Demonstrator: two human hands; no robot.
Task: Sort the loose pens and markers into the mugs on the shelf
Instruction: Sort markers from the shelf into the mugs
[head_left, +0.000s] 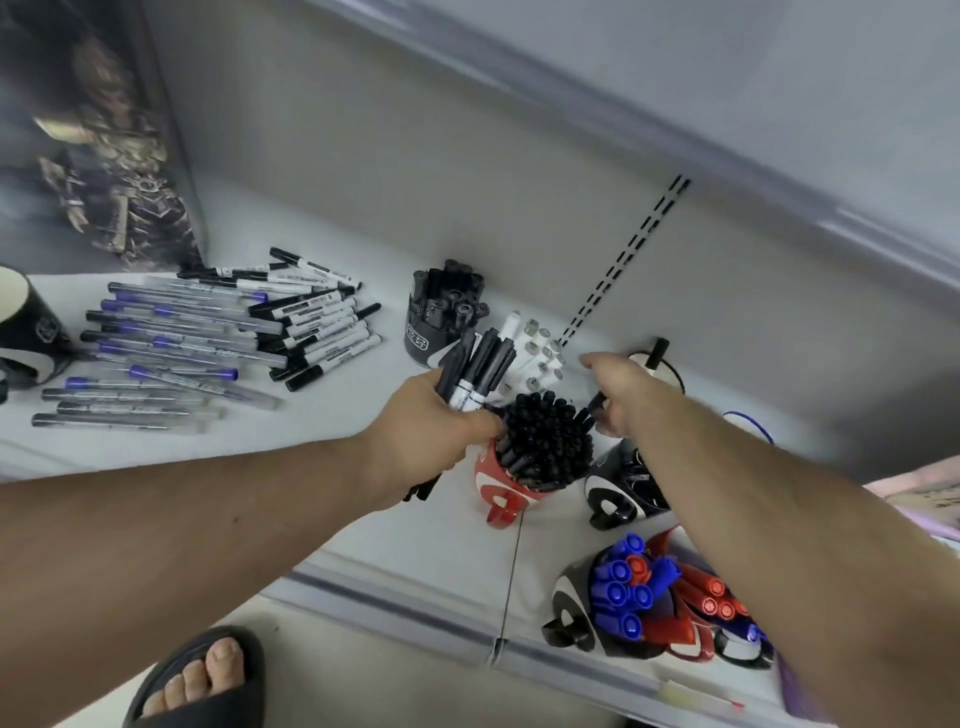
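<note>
On the white shelf (363, 467) we see loose pens and markers (208, 338) heaped at the left, well apart from the mugs. Our left hand (436, 415) grips a bundle of black markers (475, 371) above the red mug (498, 483); our right hand (618, 395) pinches one black marker (597, 402) beside it.

Black mug (26, 332) cut off by left edge. Black-and-white mug (618, 488) largely hidden behind right forearm. Right hand (615, 395) fingertips concealed; the dark marker (597, 402) it pinches mostly hidden.
</note>
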